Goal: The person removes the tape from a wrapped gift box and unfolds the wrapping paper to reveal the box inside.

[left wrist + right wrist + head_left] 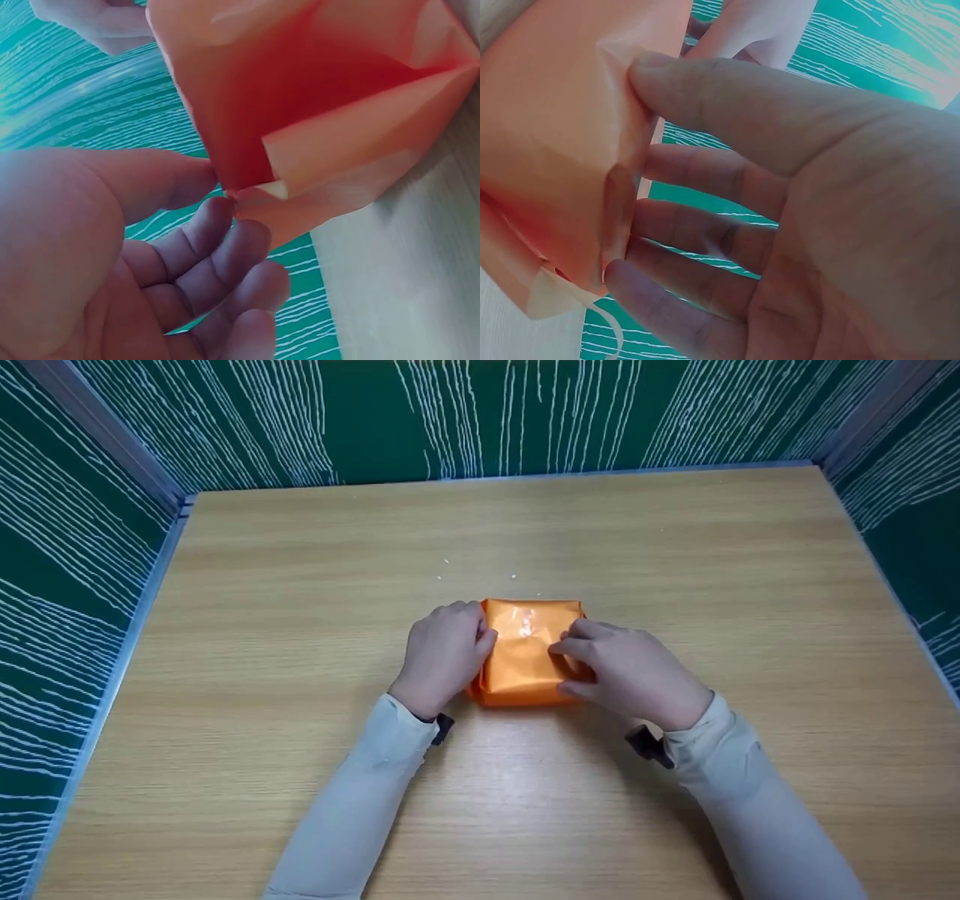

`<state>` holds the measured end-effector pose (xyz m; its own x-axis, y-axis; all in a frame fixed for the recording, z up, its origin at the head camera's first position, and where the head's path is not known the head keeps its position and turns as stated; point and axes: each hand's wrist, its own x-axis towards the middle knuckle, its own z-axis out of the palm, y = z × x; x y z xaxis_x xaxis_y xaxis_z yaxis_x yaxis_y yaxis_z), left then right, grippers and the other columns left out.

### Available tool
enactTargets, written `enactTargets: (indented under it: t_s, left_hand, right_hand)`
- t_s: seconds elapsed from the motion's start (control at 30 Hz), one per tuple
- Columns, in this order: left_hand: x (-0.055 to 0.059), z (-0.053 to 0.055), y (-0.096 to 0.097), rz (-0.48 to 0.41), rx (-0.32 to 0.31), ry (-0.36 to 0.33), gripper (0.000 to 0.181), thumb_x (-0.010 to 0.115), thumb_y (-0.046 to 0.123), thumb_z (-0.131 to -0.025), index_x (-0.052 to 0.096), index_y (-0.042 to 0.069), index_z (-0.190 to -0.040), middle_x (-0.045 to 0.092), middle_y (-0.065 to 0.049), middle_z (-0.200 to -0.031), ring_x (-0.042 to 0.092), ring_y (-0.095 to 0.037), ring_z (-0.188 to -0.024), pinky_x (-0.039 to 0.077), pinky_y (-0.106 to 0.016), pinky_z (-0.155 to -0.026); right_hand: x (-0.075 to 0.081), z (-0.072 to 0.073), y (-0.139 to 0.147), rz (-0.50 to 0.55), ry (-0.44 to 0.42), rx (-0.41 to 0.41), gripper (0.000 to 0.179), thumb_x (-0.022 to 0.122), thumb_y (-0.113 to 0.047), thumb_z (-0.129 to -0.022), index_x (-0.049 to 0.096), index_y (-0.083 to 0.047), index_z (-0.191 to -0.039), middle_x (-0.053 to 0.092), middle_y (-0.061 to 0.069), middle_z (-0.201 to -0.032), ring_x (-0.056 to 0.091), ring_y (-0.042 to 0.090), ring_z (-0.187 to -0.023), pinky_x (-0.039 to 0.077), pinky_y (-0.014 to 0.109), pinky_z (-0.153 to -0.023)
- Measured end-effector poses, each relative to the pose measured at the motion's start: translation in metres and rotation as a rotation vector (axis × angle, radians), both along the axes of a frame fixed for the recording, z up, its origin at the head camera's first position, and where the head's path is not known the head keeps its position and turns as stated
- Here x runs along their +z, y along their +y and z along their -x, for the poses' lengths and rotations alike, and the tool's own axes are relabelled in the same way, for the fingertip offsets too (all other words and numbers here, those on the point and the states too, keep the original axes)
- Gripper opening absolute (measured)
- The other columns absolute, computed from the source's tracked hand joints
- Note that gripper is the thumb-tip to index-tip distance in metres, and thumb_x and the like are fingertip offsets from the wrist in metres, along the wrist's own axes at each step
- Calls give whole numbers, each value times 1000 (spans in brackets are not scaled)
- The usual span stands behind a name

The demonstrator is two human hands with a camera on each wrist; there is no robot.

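A box-shaped package in shiny orange wrapping paper (523,624) sits mid-table between both hands. At its left end is my left hand (444,656); in the left wrist view its thumb and index finger pinch an edge of the orange paper (337,161), where the end flaps stand open in loose folds. My right hand (634,671) holds the package's right end, fingers over the top and thumb at the front side. Seen from the right wrist, the thumb (697,90) presses one face of the paper while the fingertips touch another. The contents are hidden.
The wooden table (300,585) has a few tiny white scraps (514,577) behind the package. Green panels with white streaks (525,420) stand around its back and sides. A thin pale strip (615,330) curls from the paper's right end. Dark wrist devices (649,745) show at both cuffs.
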<state>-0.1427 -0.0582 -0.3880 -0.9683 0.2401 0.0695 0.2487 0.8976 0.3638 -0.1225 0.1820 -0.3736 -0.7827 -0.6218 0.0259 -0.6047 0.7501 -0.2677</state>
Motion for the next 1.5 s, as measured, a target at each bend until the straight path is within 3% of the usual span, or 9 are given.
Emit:
enactTargets:
  t_s: [0.2, 0.4, 0.63, 0.83, 0.97, 1.27, 1.5]
  left_hand:
    - [6, -4, 6, 94, -4, 50, 22, 66, 25, -101, 73, 9, -88, 68, -4, -82, 64, -26, -81, 56, -40, -70]
    - [2, -3, 4, 44, -15, 104, 21, 62, 15, -97, 70, 9, -80, 65, -3, -76, 63, -25, -75, 54, -38, -65]
    - [0, 1, -4, -68, 15, 43, 20, 59, 12, -92, 65, 12, -73, 59, 1, -69, 59, -20, -66, 48, -33, -61]
    - [3, 1, -5, -135, 18, -48, 8, 61, 15, -98, 66, 11, -93, 64, 0, -78, 60, -20, -70, 49, -33, -68]
    - [5, 2, -6, -129, 10, -58, 5, 61, 12, -99, 65, 10, -102, 66, -1, -82, 60, -21, -72, 51, -34, -70]
    - [6, 3, -12, -62, -46, -55, 30, 51, 7, -96, 77, 12, -109, 75, -3, -107, 67, -21, -95, 55, -40, -85]
    - [4, 5, -16, -93, -31, -101, 15, 58, 15, -95, 70, 12, -88, 60, 1, -76, 58, -19, -72, 45, -33, -65]
  right_hand:
    - [1, 0, 0, -11, -3, -14, 45, 88, -31, -84, 75, -8, -121, 68, 9, -108, 62, 24, -86, 58, 38, -78]
    - [0, 1, 0, 10, 28, 12, 42, 89, -29, -83, 76, -7, -116, 65, 7, -101, 58, 22, -79, 52, 33, -68]
    - [-2, 0, 0, 25, 45, 36, 39, 88, -27, -84, 76, -6, -114, 62, 6, -97, 55, 20, -74, 48, 32, -64]
    - [-2, 1, 1, 9, 28, 26, 42, 88, -29, -84, 76, -7, -118, 64, 8, -101, 56, 22, -78, 50, 34, -67]
    - [-2, 2, 0, 2, 24, 21, 42, 88, -29, -84, 76, -7, -118, 65, 9, -102, 57, 22, -79, 52, 34, -68]
    - [-2, 1, 0, -4, -7, 2, 44, 88, -32, -84, 76, -9, -120, 66, 8, -106, 60, 22, -82, 55, 35, -72]
    - [-2, -1, 2, 39, 36, 38, 39, 88, -26, -84, 76, -6, -116, 62, 7, -98, 56, 21, -77, 49, 34, -64]
